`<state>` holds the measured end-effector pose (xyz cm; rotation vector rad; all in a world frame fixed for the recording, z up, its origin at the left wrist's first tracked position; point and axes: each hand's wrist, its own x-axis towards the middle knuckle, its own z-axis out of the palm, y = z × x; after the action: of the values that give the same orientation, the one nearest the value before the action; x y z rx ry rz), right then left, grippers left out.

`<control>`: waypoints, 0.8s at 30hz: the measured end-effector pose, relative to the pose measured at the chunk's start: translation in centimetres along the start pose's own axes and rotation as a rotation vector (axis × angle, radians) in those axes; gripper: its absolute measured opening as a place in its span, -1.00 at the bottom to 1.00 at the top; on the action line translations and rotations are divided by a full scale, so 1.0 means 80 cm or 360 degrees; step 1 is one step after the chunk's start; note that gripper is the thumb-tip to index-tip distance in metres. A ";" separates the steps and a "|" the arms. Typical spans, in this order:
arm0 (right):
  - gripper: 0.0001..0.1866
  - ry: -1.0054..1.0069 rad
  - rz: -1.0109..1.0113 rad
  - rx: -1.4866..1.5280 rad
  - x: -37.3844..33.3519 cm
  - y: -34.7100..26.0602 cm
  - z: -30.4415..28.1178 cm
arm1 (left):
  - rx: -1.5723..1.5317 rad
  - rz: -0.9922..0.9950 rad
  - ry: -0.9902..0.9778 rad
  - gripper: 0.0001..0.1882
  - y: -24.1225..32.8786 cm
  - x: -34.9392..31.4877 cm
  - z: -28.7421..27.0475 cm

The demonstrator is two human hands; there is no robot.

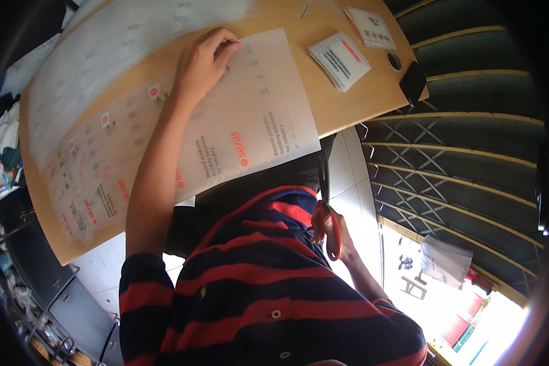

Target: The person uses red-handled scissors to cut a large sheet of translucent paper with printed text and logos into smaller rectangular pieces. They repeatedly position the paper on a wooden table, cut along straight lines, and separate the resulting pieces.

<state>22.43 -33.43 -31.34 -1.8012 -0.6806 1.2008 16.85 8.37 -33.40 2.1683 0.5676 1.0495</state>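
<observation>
A large translucent sheet point(216, 131) printed with rows of small pictures and red and black lettering lies across the table, its near edge over the table's front. My left hand point(204, 61) reaches over it, fingers curled and thumb and fingertips pinched at its far edge. My right hand point(332, 229) is down beside my striped shirt, off the table, gripping scissors point(333, 241) by their red handles. The dark blades point up toward the sheet's near right corner, apart from the sheet as far as I can see.
On the right of the wooden table point(299, 79) are a stack of cut printed pieces point(340, 60), a second stack point(371, 27) and a dark phone-like object point(413, 83) at the corner. Another large translucent sheet point(73, 79) covers the far left. A folding metal shutter point(457, 134) stands at right.
</observation>
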 end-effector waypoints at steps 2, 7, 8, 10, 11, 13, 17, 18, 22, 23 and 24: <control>-0.14 -0.0045 0.0082 -0.0017 -0.004 0.003 0.003 | 0.0011 0.0035 -0.0014 -0.83 -0.003 0.001 0.000; -0.02 -0.0033 0.0120 -0.0191 -0.001 -0.009 0.022 | 0.0082 0.0160 -0.0036 -0.81 0.000 0.004 -0.001; -0.02 -0.0040 0.0107 -0.0217 0.001 -0.009 0.023 | 0.0083 0.0148 -0.0037 -0.81 0.000 0.003 -0.001; 0.00 -0.0073 0.0099 -0.0242 0.006 -0.009 0.024 | 0.0090 0.0130 -0.0045 -0.81 0.002 0.002 -0.002; -0.01 -0.0075 0.0092 -0.0238 0.009 -0.012 0.024 | 0.0073 0.0108 -0.0049 -0.81 0.003 0.003 -0.001; -0.03 -0.0071 0.0078 -0.0229 0.014 -0.019 0.026 | 0.0039 0.0051 -0.0059 -0.81 0.002 0.000 0.000; -0.11 -0.0053 0.0004 -0.0184 0.023 -0.029 0.027 | 0.0041 0.0116 -0.0031 -0.81 -0.006 0.000 0.002; -0.14 -0.0058 -0.0026 -0.0160 0.026 -0.029 0.028 | 0.0054 0.0137 -0.0023 -0.81 -0.006 0.001 0.001; -0.22 -0.0019 -0.0115 -0.0208 0.038 -0.041 0.029 | 0.0028 -0.0108 -0.0192 -0.76 0.000 -0.001 -0.003; -0.23 -0.0014 -0.0118 -0.0217 0.041 -0.039 0.028 | 0.0056 -0.0076 -0.0180 -0.76 0.000 0.000 -0.004; -0.24 -0.0006 -0.0114 -0.0236 0.042 -0.038 0.026 | 0.0073 -0.0050 -0.0163 -0.76 -0.001 0.001 -0.004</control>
<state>21.89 -28.51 -30.61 -1.8799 -0.8485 1.1318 16.64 8.55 -33.29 2.2314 0.5813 0.9110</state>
